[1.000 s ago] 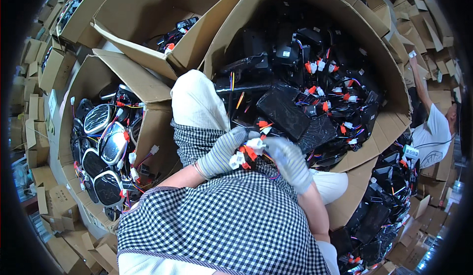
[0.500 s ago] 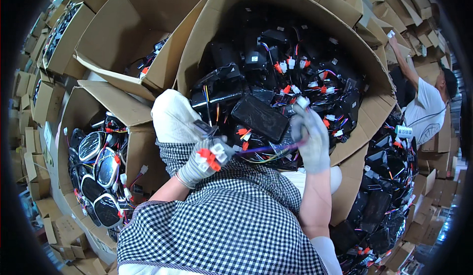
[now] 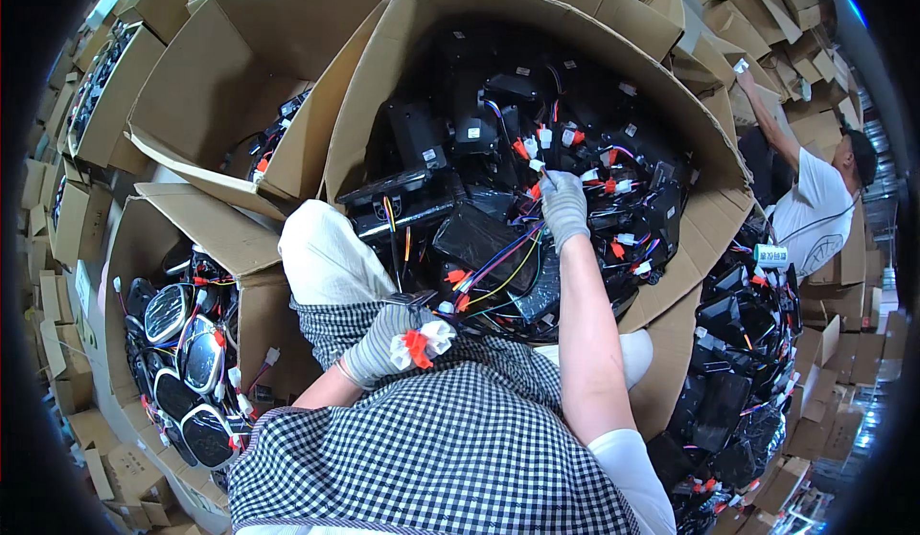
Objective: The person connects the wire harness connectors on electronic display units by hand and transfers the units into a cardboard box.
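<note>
My left hand [image 3: 388, 339], in a grey striped glove, is closed near my lap around a wire harness. Its red and white plug connectors [image 3: 422, 345] stick out of the fist. Farther forward, my gloved right hand [image 3: 563, 207] is closed over the big carton, with a white connector at its fingertips. Purple, yellow and green wires [image 3: 513, 257] run between the two hands. Below them lies a black plastic-wrapped unit [image 3: 474, 238] among several black housings with wires and plugs. Both hands hide part of what they grip.
The big open carton [image 3: 714, 219] surrounds the pile. Another carton [image 3: 206, 85] stands back left. A box of mirror-like parts [image 3: 199, 353] sits at left. At right lies a heap of wired black parts [image 3: 724, 391]. A person in a white shirt [image 3: 815, 209] reaches toward cartons.
My right hand has moved forward and slightly left over the pile, drawing the wires out longer. My left hand stays near my lap, still gripping the harness. The whole view has shifted slightly.
</note>
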`<state>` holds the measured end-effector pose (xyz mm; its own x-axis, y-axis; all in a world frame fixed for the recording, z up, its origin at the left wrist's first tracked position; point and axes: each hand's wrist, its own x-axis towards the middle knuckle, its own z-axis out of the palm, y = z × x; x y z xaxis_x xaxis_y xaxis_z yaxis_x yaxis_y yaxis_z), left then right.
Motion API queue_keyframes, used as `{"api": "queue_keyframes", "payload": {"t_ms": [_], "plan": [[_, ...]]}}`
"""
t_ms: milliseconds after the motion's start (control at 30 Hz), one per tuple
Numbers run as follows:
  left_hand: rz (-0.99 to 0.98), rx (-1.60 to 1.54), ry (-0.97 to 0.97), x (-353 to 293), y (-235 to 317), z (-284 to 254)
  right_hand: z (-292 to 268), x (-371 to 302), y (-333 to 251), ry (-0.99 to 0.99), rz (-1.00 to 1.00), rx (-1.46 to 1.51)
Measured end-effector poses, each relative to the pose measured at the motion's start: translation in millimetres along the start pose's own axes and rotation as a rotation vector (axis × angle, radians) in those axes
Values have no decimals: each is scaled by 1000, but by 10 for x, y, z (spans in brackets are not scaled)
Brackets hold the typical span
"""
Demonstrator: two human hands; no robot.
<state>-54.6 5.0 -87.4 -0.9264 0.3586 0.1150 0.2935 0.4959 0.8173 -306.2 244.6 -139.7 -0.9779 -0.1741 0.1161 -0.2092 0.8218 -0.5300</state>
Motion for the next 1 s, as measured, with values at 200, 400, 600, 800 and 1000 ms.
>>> {"api": "queue_keyframes", "payload": {"t_ms": [200,400,600,800,1000], "plan": [[-25,-169,101,14,104,-27,-543,-280,-519,-14,-93,10],[-69,-241,267,183,87,-82,-914,-1155,-1215,384,-507,-336],[204,-354,174,737,547,-198,-825,-1601,-1304,-174,-530,205],[101,-471,-57,606,306,-64,-751,-1925,-1113,-396,-678,7],[-3,-344,151,470,150,35,-1367,-1947,-1100,-589,254,1115]]}}
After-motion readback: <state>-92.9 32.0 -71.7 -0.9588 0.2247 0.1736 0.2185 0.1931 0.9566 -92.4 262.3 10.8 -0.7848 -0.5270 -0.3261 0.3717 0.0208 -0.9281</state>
